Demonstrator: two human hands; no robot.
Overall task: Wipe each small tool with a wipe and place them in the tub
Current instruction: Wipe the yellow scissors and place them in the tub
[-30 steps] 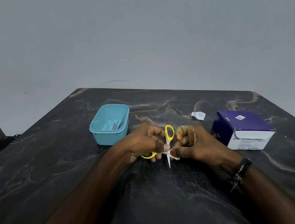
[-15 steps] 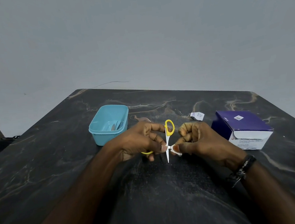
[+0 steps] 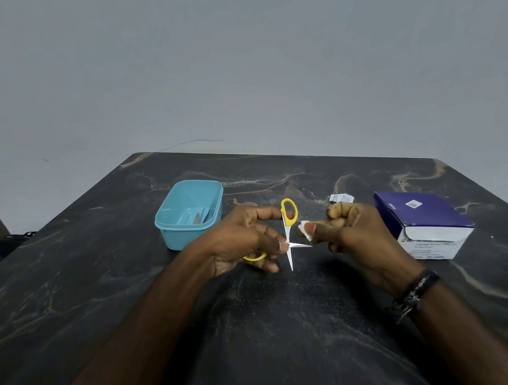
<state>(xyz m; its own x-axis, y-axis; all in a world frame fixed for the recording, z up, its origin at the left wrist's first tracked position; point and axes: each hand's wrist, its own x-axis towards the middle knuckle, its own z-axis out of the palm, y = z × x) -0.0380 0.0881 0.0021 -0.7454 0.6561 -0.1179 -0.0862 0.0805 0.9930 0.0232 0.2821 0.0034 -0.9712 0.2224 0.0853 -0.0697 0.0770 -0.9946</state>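
Pulled wipe (image 3: 306, 230), pinched in R hand (image 3: 356, 233), off opened scissors (image 3: 289, 238) gripped by L hand (image 3: 244, 241) at frame center; blades prob. wiped, tub (image 3: 187, 215) next.

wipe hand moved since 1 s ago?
Yes. The right hand with the wipe has pulled off the scissors blades, rightward toward the purple box.

Bare forearms; dark beaded bracelet (image 3: 416, 289) on the right wrist
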